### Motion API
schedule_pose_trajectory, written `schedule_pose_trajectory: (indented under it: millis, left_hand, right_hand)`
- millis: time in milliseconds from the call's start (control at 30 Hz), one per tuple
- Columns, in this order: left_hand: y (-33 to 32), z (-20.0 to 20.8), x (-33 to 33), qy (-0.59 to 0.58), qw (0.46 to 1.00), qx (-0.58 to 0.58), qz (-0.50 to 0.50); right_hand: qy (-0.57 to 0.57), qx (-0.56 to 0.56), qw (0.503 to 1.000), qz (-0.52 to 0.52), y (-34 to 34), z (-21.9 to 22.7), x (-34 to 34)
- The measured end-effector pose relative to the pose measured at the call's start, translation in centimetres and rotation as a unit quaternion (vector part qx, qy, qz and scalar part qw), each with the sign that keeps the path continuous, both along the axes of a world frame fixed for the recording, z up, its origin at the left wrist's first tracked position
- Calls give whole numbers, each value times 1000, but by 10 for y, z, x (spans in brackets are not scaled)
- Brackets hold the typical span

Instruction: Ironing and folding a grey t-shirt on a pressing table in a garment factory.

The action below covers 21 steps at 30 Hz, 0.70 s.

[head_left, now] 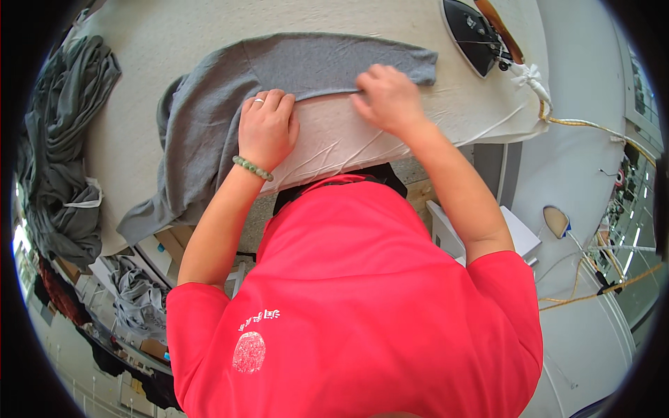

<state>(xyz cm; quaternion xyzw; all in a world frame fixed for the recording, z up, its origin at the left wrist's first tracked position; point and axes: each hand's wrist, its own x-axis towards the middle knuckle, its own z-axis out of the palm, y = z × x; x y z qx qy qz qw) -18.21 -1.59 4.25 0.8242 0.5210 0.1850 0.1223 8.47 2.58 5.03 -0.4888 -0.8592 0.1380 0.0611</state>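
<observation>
A grey knit sweater (209, 104) lies on the pale cloth-covered table, one sleeve (327, 59) stretched out to the right. My left hand (268, 129), with a ring and a green bead bracelet, is closed on the sweater near the inner end of that sleeve, fingers bent over the fabric. Farther right, my right hand (391, 101) is curled at the sleeve's near edge, not far from the cuff (424, 66). It is slightly blurred, and its thumb and fingertips appear to pinch the cloth. Part of the sweater droops over the table's near left edge.
A black iron (472, 35) with a brown handle rests at the table's far right, its cord (592, 123) running off to the right. Dark grey garments (63, 146) are heaped on the left edge. The cloth cover (320, 150) is wrinkled near me. White boxes (498, 233) stand below.
</observation>
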Motion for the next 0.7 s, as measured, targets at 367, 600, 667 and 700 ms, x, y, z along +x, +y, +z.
schedule_pose_trajectory:
  millis: [367,600,667,700]
  left_hand:
    - [2,-16,69,-55,998,7,25]
    - [-6,-14,113,-49,997,19,60]
    - [-7,-15,130,-44,997,17,67]
    - [-5,-15,138,-44,996,18,69]
  right_hand:
    - [199,-183,878,-394,44,-20,144]
    - [277,-173,880,-344,47,-18,149]
    - [310,-174,874,-330,44,-21,149]
    - [314,-178,874,-326,44,-20,146]
